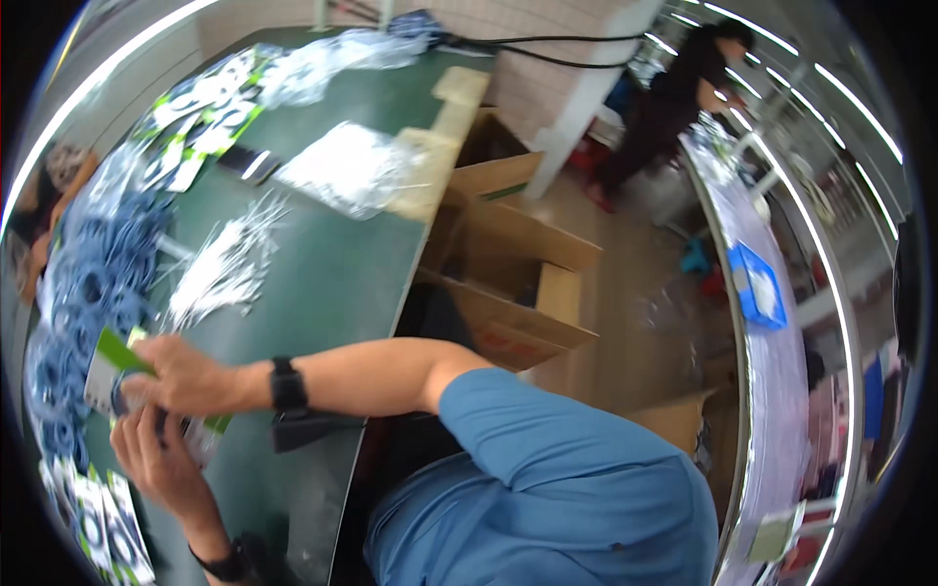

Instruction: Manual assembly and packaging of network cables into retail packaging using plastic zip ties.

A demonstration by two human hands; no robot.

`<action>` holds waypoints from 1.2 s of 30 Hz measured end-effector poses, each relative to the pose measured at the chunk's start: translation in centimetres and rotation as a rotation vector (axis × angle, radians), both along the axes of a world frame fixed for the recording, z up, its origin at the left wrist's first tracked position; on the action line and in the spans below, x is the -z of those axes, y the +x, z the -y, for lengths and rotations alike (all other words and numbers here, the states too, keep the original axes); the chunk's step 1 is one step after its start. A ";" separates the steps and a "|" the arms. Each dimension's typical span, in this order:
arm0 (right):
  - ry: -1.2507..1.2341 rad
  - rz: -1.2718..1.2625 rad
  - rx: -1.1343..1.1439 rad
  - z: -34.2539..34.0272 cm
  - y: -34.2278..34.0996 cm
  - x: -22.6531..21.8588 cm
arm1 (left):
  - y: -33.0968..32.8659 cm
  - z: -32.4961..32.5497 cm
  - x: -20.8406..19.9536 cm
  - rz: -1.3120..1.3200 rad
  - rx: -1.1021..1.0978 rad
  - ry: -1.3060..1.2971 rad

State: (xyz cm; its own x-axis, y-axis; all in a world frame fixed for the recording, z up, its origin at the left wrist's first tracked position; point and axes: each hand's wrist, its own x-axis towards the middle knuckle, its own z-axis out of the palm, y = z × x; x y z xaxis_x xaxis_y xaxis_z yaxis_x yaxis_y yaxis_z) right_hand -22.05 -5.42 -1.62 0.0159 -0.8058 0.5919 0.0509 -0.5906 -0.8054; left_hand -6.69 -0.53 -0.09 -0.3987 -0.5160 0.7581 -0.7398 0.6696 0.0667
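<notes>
At the left side of the green table, my two hands are close together on a green and white packaging card point(115, 354). My right hand point(186, 376) grips the card's upper part, fingers closed, with a small bit of blue coiled cable point(119, 394) showing beside the thumb. Just below it, my left hand point(154, 461) has its fingers bent around the card's lower part. Much of the card and cable is hidden by the fingers. A heap of blue coiled cables point(88, 283) lies beyond my hands, and a loose bundle of white twist ties point(230, 269) is spread near my right hand.
Carded cables lie at the far end point(207, 107) and near end point(109, 523) of the green table point(332, 283). A clear bag of white pieces point(347, 171) and a dark phone point(249, 164) rest farther back. Open cardboard boxes point(518, 244) stand beside the table; another person point(674, 98) stands beyond.
</notes>
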 end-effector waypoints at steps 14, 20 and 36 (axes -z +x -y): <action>0.081 0.086 -0.030 -1.6 0.1 -0.2 | 0.7 0.8 2.1 0.104 -0.146 0.006; 0.047 0.094 0.041 -1.1 0.7 0.3 | 0.9 1.5 3.1 0.104 -0.159 -0.089; -0.438 -0.459 0.440 1.9 -2.7 2.1 | 0.1 -0.8 -0.5 -0.387 0.107 0.137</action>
State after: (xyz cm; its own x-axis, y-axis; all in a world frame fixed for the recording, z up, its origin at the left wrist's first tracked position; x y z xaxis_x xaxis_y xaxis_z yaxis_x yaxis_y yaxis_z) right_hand -24.73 -7.28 -3.72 0.0695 -0.4886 0.8697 -0.5451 -0.7488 -0.3771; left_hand -6.64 0.28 0.45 -0.1545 -0.5937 0.7897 -0.5694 0.7067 0.4199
